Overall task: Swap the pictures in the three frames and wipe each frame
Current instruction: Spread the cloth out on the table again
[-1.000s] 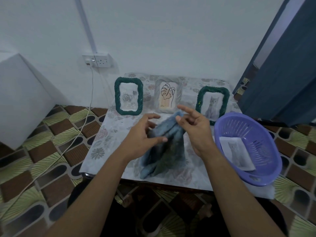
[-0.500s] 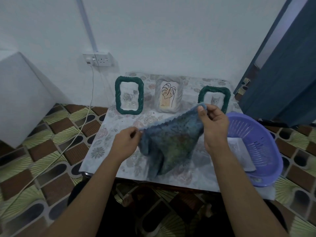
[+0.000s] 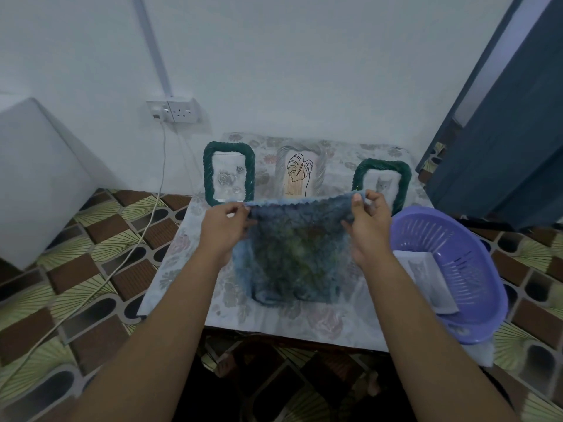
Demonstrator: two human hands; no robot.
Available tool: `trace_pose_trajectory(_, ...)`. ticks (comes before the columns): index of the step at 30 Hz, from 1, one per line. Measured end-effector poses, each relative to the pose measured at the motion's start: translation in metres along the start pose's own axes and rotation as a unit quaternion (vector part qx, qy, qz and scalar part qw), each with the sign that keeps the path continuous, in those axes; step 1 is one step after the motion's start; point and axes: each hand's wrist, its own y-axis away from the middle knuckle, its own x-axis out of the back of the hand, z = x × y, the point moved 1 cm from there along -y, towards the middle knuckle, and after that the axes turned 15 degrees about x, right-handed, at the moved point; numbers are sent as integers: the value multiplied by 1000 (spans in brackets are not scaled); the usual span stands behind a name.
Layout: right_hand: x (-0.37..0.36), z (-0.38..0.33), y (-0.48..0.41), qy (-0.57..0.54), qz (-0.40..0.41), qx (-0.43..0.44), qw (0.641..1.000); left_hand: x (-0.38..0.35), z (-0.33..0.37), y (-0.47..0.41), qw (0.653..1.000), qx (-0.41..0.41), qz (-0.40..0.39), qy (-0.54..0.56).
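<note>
Behind blue cloth [image 3: 295,254], lower edge of right frame [image 3: 384,175]

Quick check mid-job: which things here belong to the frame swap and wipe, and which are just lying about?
For the job:
cloth, pinched at its top corners by the left hand and right hand
left green frame
middle pale frame
right green frame
loose picture in the purple basket

Lying about:
wall socket
white cable
blue door
</note>
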Motion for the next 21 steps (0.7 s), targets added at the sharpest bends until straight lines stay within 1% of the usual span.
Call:
trace_pose_trajectory(2,-7,-7,-8,-38,5,-4,999,-8,15,-6,998,4,-6,64)
trace_pose_trajectory(3,-11,-12,-13,-55,9,2,998,-10,23,-9,997,-12,5,70)
trace_pose_trajectory(6,-18,-22,-32,-77,13,44,996,-15,54,-16,993,-98,40,53)
trace_pose_trajectory(10,-21,-36,-56,-107,23,107,988,-17,90,-24,981,-180,61,38)
trace_pose_trajectory(11,-20,-39,-59,-113,20,122,986,-17,94,-25,977,-204,67,18)
trace_pose_trajectory(13,-19,-40,-63,-108,12,145,984,-14,97,-23,964,-242,101,-54)
trace_pose_trajectory(16,-13,-36,-50,-21,4,159,987,-9,80,-13,931,-287,158,-159)
trace_pose_trajectory(19,-3,-14,-27,29,6,132,991,0,43,-10,885,-330,197,-261)
trace_pose_trajectory(21,5,8,-13,48,0,95,994,8,11,-14,863,-318,196,-341)
